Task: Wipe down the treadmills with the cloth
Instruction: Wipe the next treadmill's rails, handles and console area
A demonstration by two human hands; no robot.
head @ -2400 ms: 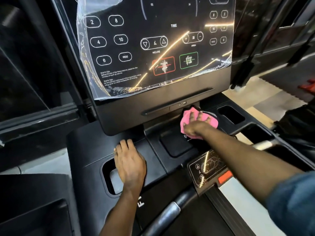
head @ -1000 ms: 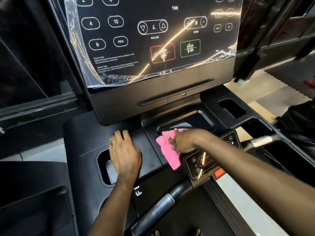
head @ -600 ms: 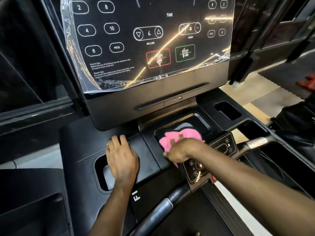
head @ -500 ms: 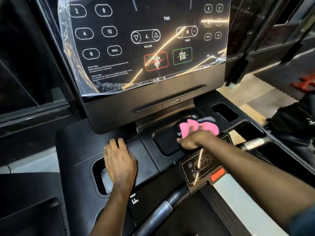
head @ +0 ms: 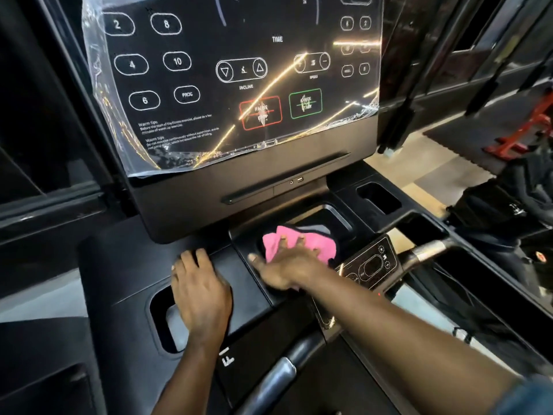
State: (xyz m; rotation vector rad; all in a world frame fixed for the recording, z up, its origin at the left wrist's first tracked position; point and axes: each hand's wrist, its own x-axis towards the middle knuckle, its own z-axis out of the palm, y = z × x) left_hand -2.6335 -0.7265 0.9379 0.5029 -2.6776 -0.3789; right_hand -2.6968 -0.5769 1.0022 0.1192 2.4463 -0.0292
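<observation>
Your right hand (head: 287, 269): fingers spread, pressing pink cloth (head: 318, 242) into centre tray (head: 330, 211) of treadmill (head: 119, 265). Your left hand (head: 200, 292): flat, fingers straight, resting on its deck.

- I saw the right hand (head: 287, 271) pressing the pink cloth (head: 311, 244) with spread fingers into the centre tray (head: 338, 214) of the treadmill console (head: 125, 265).
- The left hand (head: 200, 292) lay flat on the deck, its heel over the left cup holder's (head: 158, 319) rim.
- Crinkled plastic film (head: 98, 94) covered the button panel above.
- A small keypad (head: 371, 265) sat just right of the cloth.
</observation>
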